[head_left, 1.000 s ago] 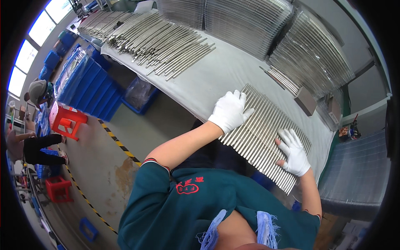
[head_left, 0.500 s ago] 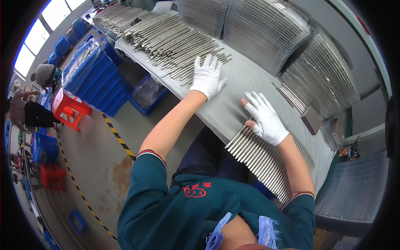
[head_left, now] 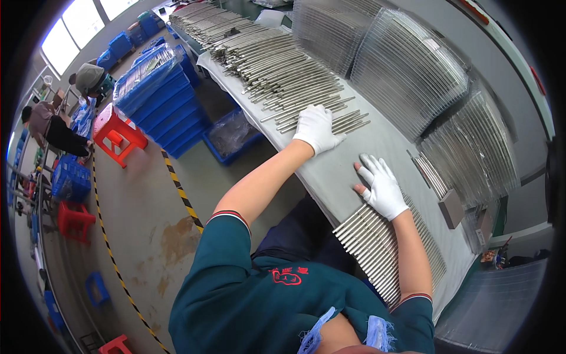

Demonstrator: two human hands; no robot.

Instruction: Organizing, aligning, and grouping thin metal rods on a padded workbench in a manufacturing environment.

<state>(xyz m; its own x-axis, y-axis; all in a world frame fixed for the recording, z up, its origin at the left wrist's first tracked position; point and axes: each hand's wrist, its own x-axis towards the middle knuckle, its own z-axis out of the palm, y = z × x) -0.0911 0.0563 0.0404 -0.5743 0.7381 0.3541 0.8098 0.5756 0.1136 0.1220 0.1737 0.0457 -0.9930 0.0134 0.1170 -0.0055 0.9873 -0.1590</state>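
Observation:
My left hand (head_left: 317, 129), in a white glove, lies on several slim metal rods (head_left: 352, 122) at the near end of a long pile of rods (head_left: 283, 65). Its fingers are curled down over them, and the rod ends stick out past the hand. My right hand (head_left: 384, 190), gloved in white with the thumb and one fingertip bare, is open, its fingers stretched out. It rests at the far end of a neat row of metal rods (head_left: 368, 248) laid side by side on the white-covered table (head_left: 330, 183). My right forearm crosses above this row.
Stacks of clear ribbed trays (head_left: 407, 56) line the table's back. A grey block (head_left: 451, 209) stands beside a few rods at the right. Left on the floor are stacked blue crates (head_left: 165, 112), a blue bin (head_left: 233, 135) and a red stool (head_left: 119, 134). Two people work farther off.
My left hand has gone from spread fingers to curled ones over the rods, and a few rods now lie slightly apart from the pile. My right hand stays open near its row.

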